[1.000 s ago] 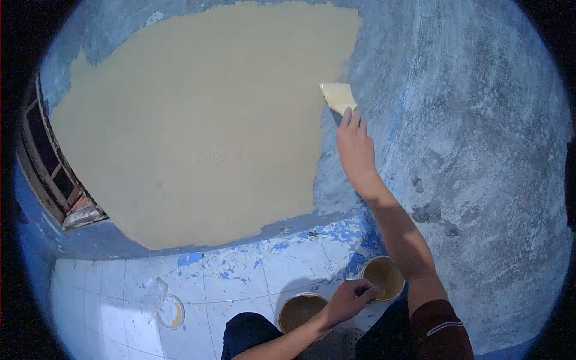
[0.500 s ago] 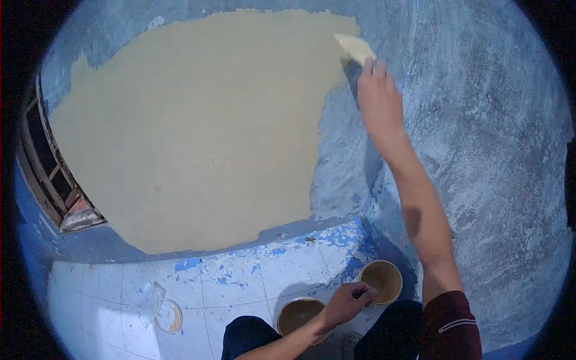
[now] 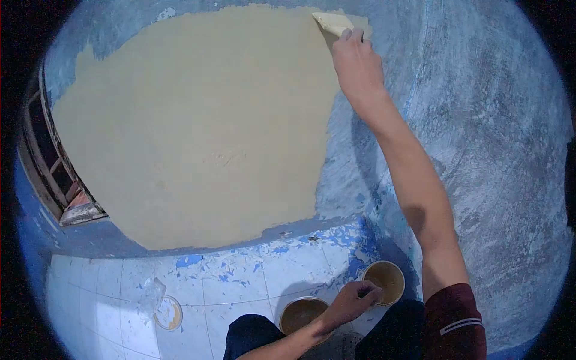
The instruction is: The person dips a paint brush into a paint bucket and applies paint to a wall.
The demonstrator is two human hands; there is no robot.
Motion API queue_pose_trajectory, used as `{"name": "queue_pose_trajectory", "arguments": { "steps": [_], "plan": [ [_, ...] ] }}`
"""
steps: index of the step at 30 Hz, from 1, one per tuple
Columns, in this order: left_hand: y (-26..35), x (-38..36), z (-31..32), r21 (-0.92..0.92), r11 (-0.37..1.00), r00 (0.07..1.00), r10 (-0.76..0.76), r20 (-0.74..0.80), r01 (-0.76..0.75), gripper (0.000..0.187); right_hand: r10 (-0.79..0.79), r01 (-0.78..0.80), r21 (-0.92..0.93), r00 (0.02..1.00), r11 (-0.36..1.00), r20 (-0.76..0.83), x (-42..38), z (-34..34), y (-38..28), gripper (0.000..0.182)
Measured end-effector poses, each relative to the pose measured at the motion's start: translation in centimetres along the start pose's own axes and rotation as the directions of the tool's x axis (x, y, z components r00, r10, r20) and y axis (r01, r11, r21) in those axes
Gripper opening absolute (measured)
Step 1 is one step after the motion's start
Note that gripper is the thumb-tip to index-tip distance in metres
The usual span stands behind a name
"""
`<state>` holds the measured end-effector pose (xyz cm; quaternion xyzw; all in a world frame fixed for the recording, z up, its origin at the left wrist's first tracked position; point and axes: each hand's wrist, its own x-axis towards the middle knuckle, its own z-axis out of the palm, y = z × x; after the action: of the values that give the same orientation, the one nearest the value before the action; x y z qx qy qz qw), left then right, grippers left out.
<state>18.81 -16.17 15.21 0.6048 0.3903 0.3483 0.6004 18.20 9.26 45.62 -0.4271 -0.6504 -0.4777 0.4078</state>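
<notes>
— What are the hands doing?

— The right hand [image 3: 360,67], at the upper right of centre, grasps a pale, broad-bladed spreader [image 3: 334,23] over the top right part of a beige coat [image 3: 204,114]. The left hand [image 3: 350,306], at lower centre-right, has curled fingers beside the rim of a round tub [image 3: 387,278]; whether it grips anything, I can't tell.

— And close around them?

— A second round tub [image 3: 298,313] at bottom centre, brownish inside, near a dark-trousered knee [image 3: 249,337]. A dark red sleeve [image 3: 451,324] with a light stripe fills the lower right.

— What's the wall like?

— The coat is smooth and matt, ragged-edged, with a small rough patch [image 3: 230,158] near mid-frame. The bare wall [image 3: 486,174] on the right is blue-grey, mottled and scuffed.

— The floor?

— Glossy white tiles [image 3: 234,321] below, strewn with blue paint flakes [image 3: 191,261]. At lower left, crumpled clear plastic [image 3: 152,292] lies beside a round, beige-smeared lid [image 3: 168,314].

— And far left?

— A worn wooden window frame [image 3: 59,171], its bars dark behind.
</notes>
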Motion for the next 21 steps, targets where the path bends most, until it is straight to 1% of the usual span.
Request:
{"name": "queue_pose_trajectory", "arguments": {
  "steps": [1,2,3,5,7,8,10,11,12,13,14,16,17,18,19,20,21],
  "plan": [
    [-0.1,0.0,0.0,-0.042,0.999,1.0,0.02,-0.008,-0.02,0.032,0.015,-0.017,0.031,0.999,0.999,0.041,-0.5,0.0,-0.2,0.016],
    [0.0,-0.1,-0.1,-0.047,0.999,1.0,0.021,-0.007,-0.022,0.032,0.029,-0.034,0.061,0.996,0.998,0.084,-1.1,0.1,-0.4,0.016],
    [0.2,-0.2,-0.3,-0.019,1.0,1.0,0.004,0.002,-0.004,0.032,0.025,-0.031,0.059,0.996,0.998,0.087,-1.8,0.3,-0.7,0.016],
    [0.6,-0.5,-0.3,0.008,1.0,1.0,-0.019,0.01,0.019,0.032,0.029,-0.028,-0.039,0.999,0.999,0.028,-3.6,0.6,-1.5,0.013],
    [0.7,-1.1,-0.2,-0.13,0.99,0.998,0.043,-0.039,-0.048,0.033,0.03,-0.027,-0.049,0.997,0.998,0.064,-5.6,0.6,-2.1,0.012],
    [0.8,-1.3,-0.4,-0.133,0.99,0.998,0.037,-0.042,-0.042,0.033,0.029,-0.023,-0.06,0.995,0.998,0.093,-6.6,0.5,-2.5,0.012],
    [1.2,-1.8,-1.2,-0.052,0.997,0.998,0.047,-0.031,-0.049,0.03,0.034,-0.027,-0.053,0.991,0.998,0.131,-8.9,0.3,-3.4,0.013],
    [1.4,-2.1,-1.4,-0.058,0.997,0.998,0.046,-0.031,-0.048,0.03,0.04,-0.032,-0.052,0.986,0.998,0.162,-10.1,0.2,-3.8,0.014],
    [1.6,-2.4,-1.6,-0.067,0.997,0.997,0.03,-0.07,-0.035,0.029,0.038,-0.03,-0.053,0.986,0.998,0.163,-11.2,0.1,-4.3,0.014],
    [2.0,-2.8,-1.9,-0.078,0.997,0.994,0.015,-0.111,-0.024,0.027,0.085,-0.092,0.014,0.96,0.996,0.265,-12.4,-0.1,-4.9,0.021],
    [2.6,-3.2,-2.4,-0.081,0.996,0.994,0.014,-0.111,-0.023,0.027,0.124,-0.162,0.074,0.922,0.984,0.368,-13.6,-0.2,-5.4,0.029],
    [4.3,-4.1,-3.5,-0.06,0.997,0.982,-0.058,-0.178,0.048,0.024,0.121,-0.176,0.106,0.909,0.979,0.399,-16.6,-0.7,-6.2,0.031],
    [4.8,-4.8,-3.9,-0.061,0.997,0.982,-0.057,-0.179,0.047,0.024,0.118,-0.194,0.137,0.895,0.971,0.43,-18.0,-1.0,-6.6,0.034],
    [5.2,-5.4,-4.3,-0.133,0.991,0.974,-0.022,-0.227,-0.008,0.023,0.114,-0.19,0.139,0.897,0.972,0.428,-19.5,-1.3,-7.0,0.034],
    [5.7,-6.1,-4.7,-0.201,0.977,0.961,0.009,-0.277,-0.067,0.022,0.125,-0.237,0.15,0.841,0.96,0.527,-20.9,-1.5,-7.4,0.035],
    [6.6,-6.7,-5.0,-0.214,0.969,0.95,0.052,-0.307,-0.122,0.023,0.131,-0.284,0.155,0.773,0.946,0.62,-21.9,-1.9,-7.6,0.037],
    [6.9,-7.0,-5.2,-0.216,0.968,0.949,0.055,-0.312,-0.127,0.023,0.125,-0.279,0.159,0.776,0.947,0.618,-22.6,-2.5,-7.6,0.037]
  ]
}}
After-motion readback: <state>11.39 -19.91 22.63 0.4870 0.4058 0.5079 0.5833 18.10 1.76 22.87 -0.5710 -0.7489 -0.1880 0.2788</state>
